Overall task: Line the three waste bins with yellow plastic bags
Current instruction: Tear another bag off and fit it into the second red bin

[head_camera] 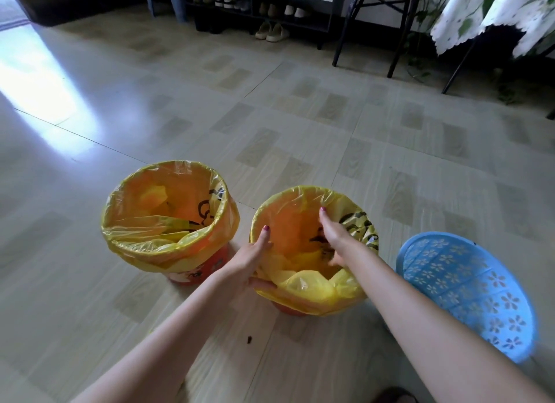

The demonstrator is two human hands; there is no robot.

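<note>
Two orange bins stand on the floor, each with a yellow bag over its rim. The left bin has its yellow bag folded down all round. The middle bin holds a second yellow bag with black print. My left hand grips that bag's edge at the left rim. Inside the opening, my right hand presses the plastic against the right wall, fingers spread. A blue perforated bin stands at the right with no bag in it.
Tiled floor stretches ahead, with a bright glare at the left. A shoe rack and a dark chair stand at the back; a table with a leaf-print cloth is at the far right. A small dark speck lies near my arms.
</note>
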